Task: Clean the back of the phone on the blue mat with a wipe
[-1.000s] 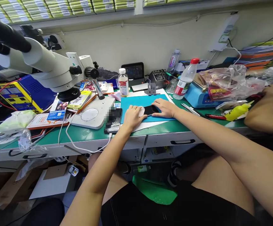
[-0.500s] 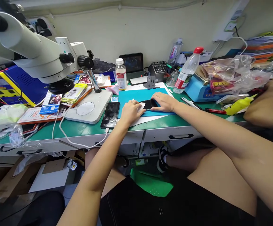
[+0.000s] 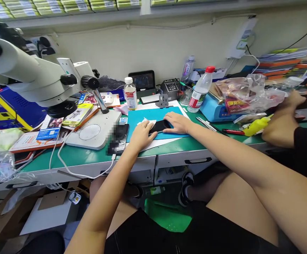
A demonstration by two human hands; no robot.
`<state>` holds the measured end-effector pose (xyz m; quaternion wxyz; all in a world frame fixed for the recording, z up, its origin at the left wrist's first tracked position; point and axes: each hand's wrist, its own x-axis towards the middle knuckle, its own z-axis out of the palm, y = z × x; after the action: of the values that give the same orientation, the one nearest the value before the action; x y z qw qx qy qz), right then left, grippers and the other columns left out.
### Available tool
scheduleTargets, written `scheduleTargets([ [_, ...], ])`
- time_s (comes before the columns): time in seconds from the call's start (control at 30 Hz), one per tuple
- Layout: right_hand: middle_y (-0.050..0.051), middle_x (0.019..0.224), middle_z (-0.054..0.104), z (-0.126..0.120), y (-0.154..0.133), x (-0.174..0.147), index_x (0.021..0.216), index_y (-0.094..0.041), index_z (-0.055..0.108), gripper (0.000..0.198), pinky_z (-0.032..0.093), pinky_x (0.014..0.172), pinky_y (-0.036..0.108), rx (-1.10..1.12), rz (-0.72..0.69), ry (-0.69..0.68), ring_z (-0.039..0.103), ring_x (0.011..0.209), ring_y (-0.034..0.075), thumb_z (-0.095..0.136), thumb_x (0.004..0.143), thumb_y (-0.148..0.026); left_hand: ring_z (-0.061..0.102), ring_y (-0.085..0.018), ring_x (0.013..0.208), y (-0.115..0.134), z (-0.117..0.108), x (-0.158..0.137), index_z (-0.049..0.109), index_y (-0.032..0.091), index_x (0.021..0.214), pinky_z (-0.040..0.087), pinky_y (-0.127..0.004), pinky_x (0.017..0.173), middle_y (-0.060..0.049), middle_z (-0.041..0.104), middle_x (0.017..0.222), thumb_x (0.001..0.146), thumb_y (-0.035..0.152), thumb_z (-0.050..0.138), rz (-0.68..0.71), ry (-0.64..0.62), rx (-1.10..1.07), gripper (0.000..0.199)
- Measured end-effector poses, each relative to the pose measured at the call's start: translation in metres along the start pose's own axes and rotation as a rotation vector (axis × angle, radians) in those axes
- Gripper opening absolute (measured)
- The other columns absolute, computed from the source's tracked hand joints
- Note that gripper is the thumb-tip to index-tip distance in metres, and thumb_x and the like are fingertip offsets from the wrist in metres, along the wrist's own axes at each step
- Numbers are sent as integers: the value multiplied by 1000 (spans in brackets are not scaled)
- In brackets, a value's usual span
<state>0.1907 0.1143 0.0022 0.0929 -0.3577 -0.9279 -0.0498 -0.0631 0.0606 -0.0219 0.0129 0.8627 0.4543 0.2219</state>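
Observation:
A black phone (image 3: 159, 126) lies flat on the blue mat (image 3: 140, 115), screen up. My right hand (image 3: 178, 123) grips its right end, with the thumb along the near edge and the fingers over the far side. At the phone's left end is my left hand (image 3: 142, 134), closed around a crumpled white tissue (image 3: 149, 122) that pokes out beyond the fingers. The left thumb touches the phone's near edge. Left of the mat, a second phone (image 3: 119, 139) is plugged into a white cable (image 3: 113, 158).
A microscope (image 3: 37, 83) with a white base (image 3: 100, 135) stands at the left. Behind the mat are a juice bottle (image 3: 130, 94) and a small screen (image 3: 143, 80). A red-capped bottle (image 3: 201, 90) stands at right, near a yellow squeeze bottle (image 3: 256, 126) and another person's arm (image 3: 280, 121).
My left hand and the tissue have slid left, from over the screen to the phone's left end. My right hand keeps hold. The head view has tilted up slightly.

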Motion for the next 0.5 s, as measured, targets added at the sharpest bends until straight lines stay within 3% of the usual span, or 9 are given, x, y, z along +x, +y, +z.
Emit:
scheduleTargets([
  [0.17,20,110,66,0,-2,-1,116,-14,66,76,46,88,50,-1,2,16,56,99,37,41,87,-79,54,-32,128,0,-2,-3,60,20,133,44,-45,106,-12,62,138,97,42,58,-53,31,-9,42],
  [0.33,22,113,66,-2,-2,-3,116,-13,66,75,46,89,51,8,6,20,57,100,37,41,88,-77,59,-29,118,2,-5,-4,68,22,119,47,-42,103,-8,70,126,96,38,61,-52,55,-5,28],
  [0.5,21,114,66,2,2,-2,120,-15,67,78,47,90,53,64,37,41,57,102,39,46,83,-81,56,-27,125,4,-5,-4,67,22,122,45,-41,108,-8,66,134,98,37,58,-29,42,17,30],
])
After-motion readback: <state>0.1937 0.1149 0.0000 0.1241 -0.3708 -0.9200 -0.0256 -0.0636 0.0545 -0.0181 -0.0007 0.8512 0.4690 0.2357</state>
